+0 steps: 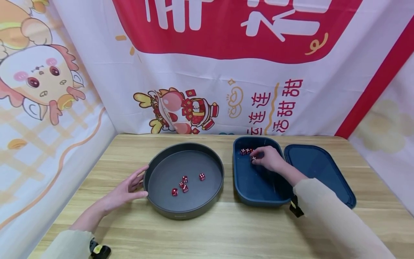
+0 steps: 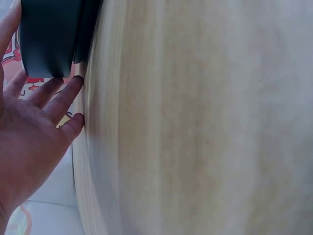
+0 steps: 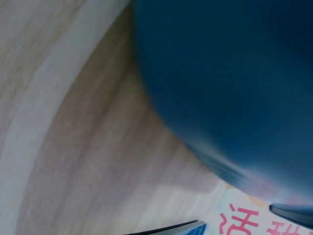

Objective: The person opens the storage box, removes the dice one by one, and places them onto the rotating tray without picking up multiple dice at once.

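A round dark grey pan [image 1: 176, 162] stands on the wooden table, with several red dice [image 1: 184, 188] with white dots lying loose on its floor. My left hand [image 1: 125, 190] rests against the pan's left side, thumb and fingers spread along the wall; the left wrist view shows its fingertips touching the pan's side [image 2: 49, 44]. To the right is a deep blue rectangular container [image 1: 255, 185]. My right hand [image 1: 270, 159] reaches into its far part and pinches a red die [image 1: 253, 158] with thumb and fingertips. Beside that hand, several dice [image 1: 245, 151] stand in a row by the far wall.
A flat blue lid [image 1: 315, 169] lies on the table [image 1: 207, 233] right of the container, close to its side. A printed cloth [image 1: 200, 72] hangs behind the table's far edge, and more patterned cloth [image 1: 42, 144] runs along the left.
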Demonstrator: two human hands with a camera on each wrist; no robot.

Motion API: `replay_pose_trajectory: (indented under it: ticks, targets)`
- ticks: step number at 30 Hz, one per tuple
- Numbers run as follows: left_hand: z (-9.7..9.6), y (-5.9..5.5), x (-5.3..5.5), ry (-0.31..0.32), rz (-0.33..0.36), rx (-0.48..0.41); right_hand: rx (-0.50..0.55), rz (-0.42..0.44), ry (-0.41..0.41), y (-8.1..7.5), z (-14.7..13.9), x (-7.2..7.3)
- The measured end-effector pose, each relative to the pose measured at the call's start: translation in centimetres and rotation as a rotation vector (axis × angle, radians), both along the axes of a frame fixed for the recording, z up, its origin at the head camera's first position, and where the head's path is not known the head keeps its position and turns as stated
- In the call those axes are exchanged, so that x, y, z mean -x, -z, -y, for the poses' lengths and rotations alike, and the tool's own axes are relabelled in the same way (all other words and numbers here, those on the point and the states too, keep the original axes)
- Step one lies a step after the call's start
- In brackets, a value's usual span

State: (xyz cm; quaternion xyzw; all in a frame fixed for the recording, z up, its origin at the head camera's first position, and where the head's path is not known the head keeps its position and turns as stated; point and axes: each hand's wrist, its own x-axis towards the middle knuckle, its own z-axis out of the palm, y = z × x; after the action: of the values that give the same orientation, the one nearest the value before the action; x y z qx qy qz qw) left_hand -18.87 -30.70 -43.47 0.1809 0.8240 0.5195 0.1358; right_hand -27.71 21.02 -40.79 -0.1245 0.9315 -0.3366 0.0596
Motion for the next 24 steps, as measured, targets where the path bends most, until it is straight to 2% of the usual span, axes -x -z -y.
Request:
replay_pose_trajectory:
  ticks: [6, 11, 16, 20, 24]
  targets:
    - [0.0, 0.0, -0.1, -0.008, 0.007, 0.007, 0.122, -0.05, -0.03, -1.5, 0.6, -0.5]
    - [0.1, 0.2, 0.0, -0.009, 0.016, 0.005, 0.201, -0.084, -0.067, -2.9, 2.2, -1.5]
    - [0.1, 0.2, 0.1, -0.004, 0.016, 0.005, 0.28, -0.094, -0.116, -4.1, 5.1, -2.8]
    - [0.1, 0.1, 0.0, 0.004, 0.012, 0.001, 0.341, -0.069, -0.174, -4.7, 7.8, -4.0]
    - [0.0, 0.0, 0.0, 0.016, 0.002, -0.004, 0.329, -0.026, -0.224, -4.8, 10.5, -5.2]
